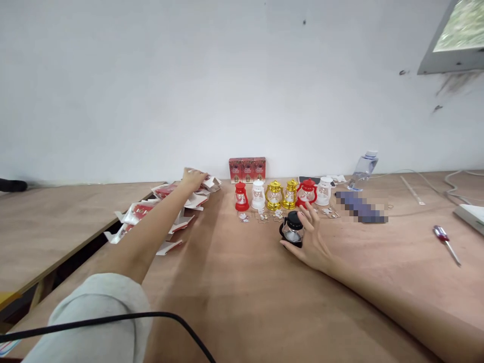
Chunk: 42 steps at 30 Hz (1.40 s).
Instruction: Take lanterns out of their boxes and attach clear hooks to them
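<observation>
At the far end of a pile of red-and-white cartons (138,212), my left hand (194,179) has its fingers curled over a small carton (214,182); the fingertips are partly hidden. My right hand (314,245) is around a small black lantern (293,233) standing upright on the table. Its thumb is by the base and its fingers are at the top and right side. Behind the black one is a row of lanterns: red (241,197), white (258,195), gold (274,195), a second gold (290,194), a second red (307,192) and a second white (323,191).
Three red printed boxes (247,170) stand against the wall. Small flat ornaments (260,216) lie before the lanterns. A tilted water bottle (363,170), a blurred blue item (359,206) and a screwdriver (446,244) lie to the right. A black cable (151,315) crosses the foreground.
</observation>
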Tool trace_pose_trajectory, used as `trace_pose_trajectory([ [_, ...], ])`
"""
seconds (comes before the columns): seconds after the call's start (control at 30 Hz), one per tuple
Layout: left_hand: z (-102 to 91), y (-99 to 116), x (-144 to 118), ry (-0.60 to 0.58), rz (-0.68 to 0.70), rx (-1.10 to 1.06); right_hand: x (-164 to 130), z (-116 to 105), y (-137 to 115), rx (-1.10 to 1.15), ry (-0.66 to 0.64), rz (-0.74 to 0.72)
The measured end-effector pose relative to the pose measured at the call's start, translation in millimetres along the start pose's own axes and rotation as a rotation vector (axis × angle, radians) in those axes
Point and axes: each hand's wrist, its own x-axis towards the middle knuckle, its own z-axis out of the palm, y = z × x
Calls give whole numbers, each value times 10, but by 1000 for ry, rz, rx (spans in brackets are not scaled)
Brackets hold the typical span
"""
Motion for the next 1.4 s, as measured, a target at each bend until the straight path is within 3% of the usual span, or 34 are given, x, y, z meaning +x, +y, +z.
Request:
trace_pose_trajectory([
  [0.13, -86, -74, 53, -118, -77, 3, -8, 23, -5, 35, -2, 183],
  [0.27, -308, -110, 73, -82, -130, 43, -14, 56, 5, 208, -50, 377],
  [0.33, -442, -41, -22, 86, -135, 62, -9, 62, 1, 316, -121, 446],
  [0.43, -589, 232, -388, 496, 0, -30, 6, 46, -29, 432, -256, 525],
  [0.5, -577, 512, -765, 594, 118, -234, 21, 26, -68, 473, -301, 567],
  [0.57, -439, 826, -1182, 524, 277, -578, 41, 16, -132, 525, -302, 594],
  [0.67, -81, 1263, -1710, 259, 436, -992, 82, 46, -281, 643, -259, 597],
  [0.8, 263, 1651, -1980, 59, 578, -1394, 148, 167, -530, 767, -281, 591],
  [0.93, 295, 1832, -1892, 76, 481, -1629, 179, 284, -672, 780, -251, 636],
  [1.07, 246, 1894, -1830, 56, 238, -1708, 153, 342, -658, 734, -28, 698],
  [1.2, 200, 1894, -1873, 64, 13, -1659, 122, 329, -608, 530, 217, 591],
  [1.27, 190, 1887, -1894, 92, -30, -1613, 121, 299, -586, 457, 222, 505],
  [1.4, 181, 1841, -1890, 225, -117, -1479, 145, 235, -551, 430, 68, 283],
])
